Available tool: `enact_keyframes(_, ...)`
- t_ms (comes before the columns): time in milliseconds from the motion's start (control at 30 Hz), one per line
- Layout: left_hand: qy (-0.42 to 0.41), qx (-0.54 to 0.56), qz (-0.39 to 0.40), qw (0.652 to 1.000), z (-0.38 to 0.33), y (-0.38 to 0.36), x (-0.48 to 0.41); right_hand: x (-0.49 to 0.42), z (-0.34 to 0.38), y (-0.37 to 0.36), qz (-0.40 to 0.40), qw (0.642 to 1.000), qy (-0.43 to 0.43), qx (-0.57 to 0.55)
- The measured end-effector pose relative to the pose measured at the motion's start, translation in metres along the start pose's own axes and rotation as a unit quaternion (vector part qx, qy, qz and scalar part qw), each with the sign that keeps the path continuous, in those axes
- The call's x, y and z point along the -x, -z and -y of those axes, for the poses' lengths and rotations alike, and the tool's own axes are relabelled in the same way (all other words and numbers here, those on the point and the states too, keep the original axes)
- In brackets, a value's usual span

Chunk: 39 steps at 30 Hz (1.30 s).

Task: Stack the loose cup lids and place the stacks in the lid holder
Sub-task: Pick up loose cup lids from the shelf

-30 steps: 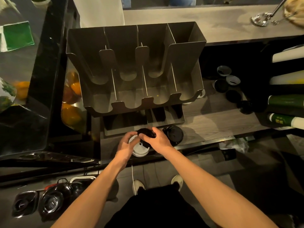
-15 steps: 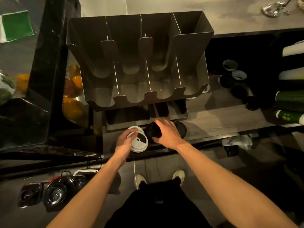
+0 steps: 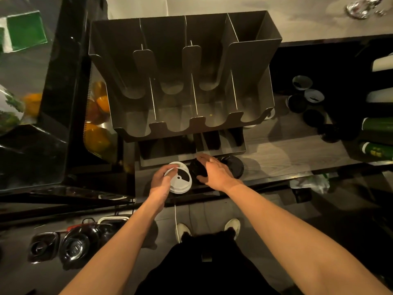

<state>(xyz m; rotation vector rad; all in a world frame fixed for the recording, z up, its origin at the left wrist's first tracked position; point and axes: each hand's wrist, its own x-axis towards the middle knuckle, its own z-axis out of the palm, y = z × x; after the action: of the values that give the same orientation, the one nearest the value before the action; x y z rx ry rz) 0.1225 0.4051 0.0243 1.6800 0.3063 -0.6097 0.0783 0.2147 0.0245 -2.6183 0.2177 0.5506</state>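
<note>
A short stack of white cup lids [image 3: 180,179] lies near the counter's front edge, and my left hand [image 3: 162,180] grips its left rim. Just to the right, my right hand [image 3: 213,170] holds a black lid stack [image 3: 197,170], fingers over its top and thumb under its near side. Another black lid [image 3: 234,167] lies flat on the counter behind my right hand. The metal lid holder [image 3: 185,126], with its four slots empty, stands right behind both hands.
A low metal tray [image 3: 191,150] sits under the holder's front. Loose black and white lids [image 3: 306,99] lie scattered at the right rear. Rolled cup sleeves [image 3: 376,126] line the right edge. A glass case with oranges [image 3: 97,137] stands left.
My right hand has carried the black lid stack to the right, off the white stack. My left hand stays on the white lids. The camera has moved closer to the holder.
</note>
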Motion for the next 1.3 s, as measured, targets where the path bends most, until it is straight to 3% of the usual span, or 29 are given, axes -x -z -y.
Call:
enact_keyframes(300, 0.029, 0.032, -0.019, 0.999, -0.001, -0.006, 0.004, -0.002, 0.008, 0.003, -0.024, 0.998, -0.048, 0.029)
enact_keyframes(433, -0.001, 0.038, -0.008, 0.999, -0.004, 0.0, 0.009, 0.003, 0.005, -0.002, -0.025, 0.998, -0.05, 0.015)
enact_keyframes(600, -0.027, 0.029, -0.022, 0.999, 0.005, 0.008, 0.008, 0.021, 0.02, -0.005, -0.175, 0.98, -0.018, -0.09)
enact_keyframes(733, -0.027, 0.045, -0.014, 0.999, 0.004, 0.003, 0.013, 0.022, 0.051, -0.005, -0.055, 0.984, -0.01, -0.168)
enact_keyframes(867, 0.027, 0.113, -0.027, 0.993, 0.002, 0.008, 0.009, 0.013, 0.062, -0.008, -0.062, 0.97, -0.009, -0.235)
enact_keyframes(1100, 0.008, 0.126, 0.01, 0.992, 0.007, 0.03, 0.008, 0.01, 0.067, -0.012, -0.029, 0.929, -0.048, -0.367)
enact_keyframes(1300, -0.029, 0.124, -0.085, 0.988, 0.01, 0.046, 0.002, 0.002, 0.065, -0.006, -0.059, 0.895, -0.078, -0.435)
